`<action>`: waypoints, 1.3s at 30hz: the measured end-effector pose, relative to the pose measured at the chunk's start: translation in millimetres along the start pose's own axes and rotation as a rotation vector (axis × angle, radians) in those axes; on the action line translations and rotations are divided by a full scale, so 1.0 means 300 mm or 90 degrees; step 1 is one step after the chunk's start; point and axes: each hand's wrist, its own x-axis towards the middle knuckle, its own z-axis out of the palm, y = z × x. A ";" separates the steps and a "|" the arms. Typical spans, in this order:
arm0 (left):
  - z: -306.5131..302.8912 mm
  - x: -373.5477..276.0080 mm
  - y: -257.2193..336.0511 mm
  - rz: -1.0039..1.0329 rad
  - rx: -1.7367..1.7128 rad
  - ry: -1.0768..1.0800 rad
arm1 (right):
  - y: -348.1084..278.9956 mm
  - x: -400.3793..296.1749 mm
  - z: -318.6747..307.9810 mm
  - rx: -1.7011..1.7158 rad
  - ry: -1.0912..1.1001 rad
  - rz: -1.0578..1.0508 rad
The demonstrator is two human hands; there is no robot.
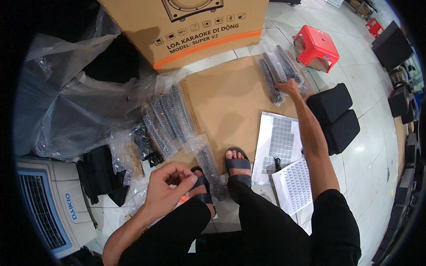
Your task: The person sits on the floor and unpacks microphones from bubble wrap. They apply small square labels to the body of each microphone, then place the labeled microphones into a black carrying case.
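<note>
My right hand [289, 87] is at the near end of several long, dark, bubble-wrapped packages [276, 65], its fingers gripping the bubble wrap. They lie at the right end of a flat cardboard sheet [226, 89]. My left hand [168, 186] hovers over my left foot, thumb and forefinger curled together, with nothing visible between them. More bubble-wrapped packages [168, 113] rest side by side along the sheet's left edge. Another single wrapped package [209, 166] lies between my sandalled feet. What is inside the wrap is hard to make out.
A large printed speaker carton [213, 40] stands beyond the sheet. To the right are a red plastic stool [316, 46], black cases [332, 99] and sticker sheets [283, 139]. Bundled black cables [146, 143], clear plastic film [76, 109] and a Daikio air cooler [63, 206] are on the left.
</note>
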 end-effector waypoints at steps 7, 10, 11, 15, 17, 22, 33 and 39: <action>-0.003 -0.026 0.031 0.018 0.002 0.009 | 0.012 -0.392 -0.061 0.846 -0.271 -0.074; 0.019 -0.013 0.046 0.008 0.054 -0.013 | 0.011 -0.713 -0.140 0.887 -0.381 -0.067; 0.025 -0.006 0.069 0.048 0.047 -0.025 | -0.005 -0.814 -0.173 0.887 -0.426 -0.084; 0.086 0.037 0.208 0.149 -0.083 0.039 | -0.158 -1.211 -0.431 0.846 -0.410 -0.138; 0.103 0.022 0.355 0.109 -0.204 0.117 | -0.210 -1.334 -0.571 0.768 -0.477 -0.216; 0.090 -0.158 0.529 0.256 -0.490 0.131 | -0.361 -1.627 -0.729 0.557 -0.479 -0.337; 0.423 -0.608 0.121 0.225 -0.290 0.074 | -0.164 -2.006 -0.460 0.629 -0.434 -0.364; 0.282 -0.666 0.004 0.239 -0.400 0.286 | -0.081 -2.075 -0.257 0.563 -0.396 -0.430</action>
